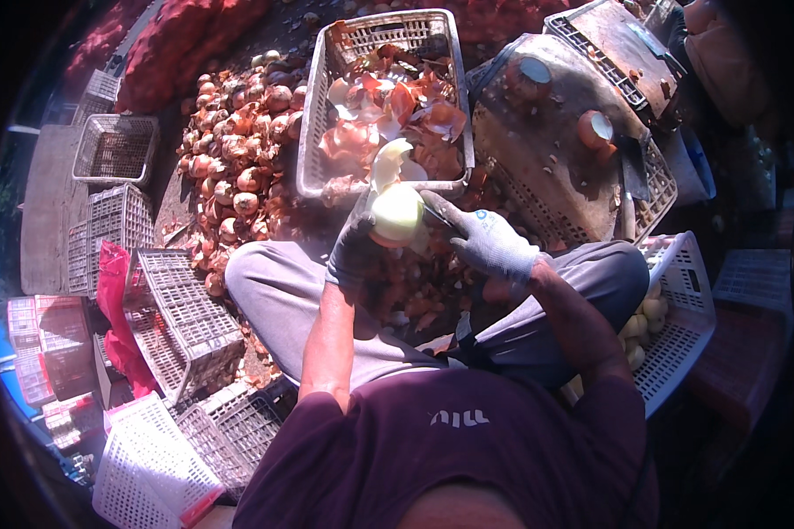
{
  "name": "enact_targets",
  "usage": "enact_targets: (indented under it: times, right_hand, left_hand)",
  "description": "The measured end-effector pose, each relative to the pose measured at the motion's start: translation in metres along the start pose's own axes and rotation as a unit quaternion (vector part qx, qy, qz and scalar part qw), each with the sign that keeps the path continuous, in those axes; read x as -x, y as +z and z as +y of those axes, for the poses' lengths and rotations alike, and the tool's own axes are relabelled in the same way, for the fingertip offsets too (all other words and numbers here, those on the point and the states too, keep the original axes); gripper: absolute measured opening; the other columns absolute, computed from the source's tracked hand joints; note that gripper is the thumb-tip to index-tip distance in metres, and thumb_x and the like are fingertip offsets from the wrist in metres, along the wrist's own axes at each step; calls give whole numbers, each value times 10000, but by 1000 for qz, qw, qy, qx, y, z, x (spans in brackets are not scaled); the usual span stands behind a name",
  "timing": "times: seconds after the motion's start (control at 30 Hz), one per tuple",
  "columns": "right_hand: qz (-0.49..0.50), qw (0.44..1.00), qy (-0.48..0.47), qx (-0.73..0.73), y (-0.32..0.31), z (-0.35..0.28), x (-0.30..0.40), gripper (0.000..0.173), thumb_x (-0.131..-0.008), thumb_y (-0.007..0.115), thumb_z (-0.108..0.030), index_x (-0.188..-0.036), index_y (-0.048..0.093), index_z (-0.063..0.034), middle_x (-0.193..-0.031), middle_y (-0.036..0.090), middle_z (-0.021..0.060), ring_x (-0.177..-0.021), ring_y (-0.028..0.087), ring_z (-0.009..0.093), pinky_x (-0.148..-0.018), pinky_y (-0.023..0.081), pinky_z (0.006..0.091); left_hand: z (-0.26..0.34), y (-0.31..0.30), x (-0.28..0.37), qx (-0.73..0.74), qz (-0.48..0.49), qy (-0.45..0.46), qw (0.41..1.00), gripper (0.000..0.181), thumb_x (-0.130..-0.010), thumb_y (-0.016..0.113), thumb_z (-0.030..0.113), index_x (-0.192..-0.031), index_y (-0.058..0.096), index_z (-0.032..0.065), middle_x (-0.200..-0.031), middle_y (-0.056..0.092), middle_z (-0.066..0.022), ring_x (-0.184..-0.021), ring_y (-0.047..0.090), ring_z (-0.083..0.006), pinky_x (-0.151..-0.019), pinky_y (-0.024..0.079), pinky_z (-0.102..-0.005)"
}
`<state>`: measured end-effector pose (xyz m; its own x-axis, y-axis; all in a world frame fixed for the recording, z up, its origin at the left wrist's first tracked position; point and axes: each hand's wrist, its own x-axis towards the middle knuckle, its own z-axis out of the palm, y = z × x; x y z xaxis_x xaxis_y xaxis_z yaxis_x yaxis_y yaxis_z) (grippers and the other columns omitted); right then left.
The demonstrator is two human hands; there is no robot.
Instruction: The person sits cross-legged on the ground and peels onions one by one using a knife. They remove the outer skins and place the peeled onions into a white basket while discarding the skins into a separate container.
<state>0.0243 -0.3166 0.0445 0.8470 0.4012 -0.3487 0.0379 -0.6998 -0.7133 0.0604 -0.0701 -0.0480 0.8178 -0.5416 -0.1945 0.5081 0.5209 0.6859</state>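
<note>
My left hand (356, 248), in a dark-palmed work glove, grips a mostly peeled onion (397, 215) from the left and below. A loose flap of pale onion skin (389, 162) stands up from its top, in front of the crate ahead. My right hand (489, 241), in a grey and white knit glove, is at the onion's right side. Between its thumb and fingers shows a thin dark tool (438, 215), probably a small knife; most of it is hidden. Just beyond both hands, a plastic crate (306, 142) holds a heap of papery onion skins (403, 109).
Unpeeled onions (238, 165) lie heaped at the left. A board (536, 152) at the right bears two cut-topped onions (595, 129) and a cleaver (634, 168). Peeled onions (645, 317) fill a white crate (681, 337) by my right knee. Stacked crates (178, 317) stand left; another person (724, 66) sits far right.
</note>
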Motion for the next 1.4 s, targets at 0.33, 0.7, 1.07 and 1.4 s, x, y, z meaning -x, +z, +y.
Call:
enact_targets:
  times: [0.33,0.7,1.07,1.4]
  right_hand:
    - [-34,982,-21,-182,2,16,-12,579,-930,521,-233,-1491,384,-198,-1298,608,133,-1139,590,235,-1000,433,356]
    - [29,994,-53,-93,6,11,-7,768,-840,519,-152,-1547,224,-204,-1265,577,261,-1160,577,389,-997,437,416]
    - [20,1000,-5,-4,9,1,-4,811,-853,531,-137,-1552,140,-260,-1052,640,295,-985,629,447,-880,485,498]
    - [45,998,-17,-37,29,8,-26,728,-864,482,-125,-1538,224,-220,-1101,622,312,-954,638,448,-856,504,498]
  left_hand:
    - [16,38,2,-220,-44,25,974,751,-786,745,420,-1364,476,25,-1273,575,-80,-1164,557,-201,-1030,428,-346]
    - [-3,19,-1,-715,104,179,668,470,-866,649,369,-1256,578,116,-1280,572,-132,-1150,556,-272,-1001,420,-405]
    - [-23,-4,-6,-686,63,150,709,578,-895,608,450,-1345,508,102,-1305,566,-99,-1160,561,-271,-1042,387,-447]
    - [-17,-3,-11,-4,40,13,999,719,-863,666,463,-1404,417,62,-1233,555,-92,-1119,577,-200,-930,507,-349]
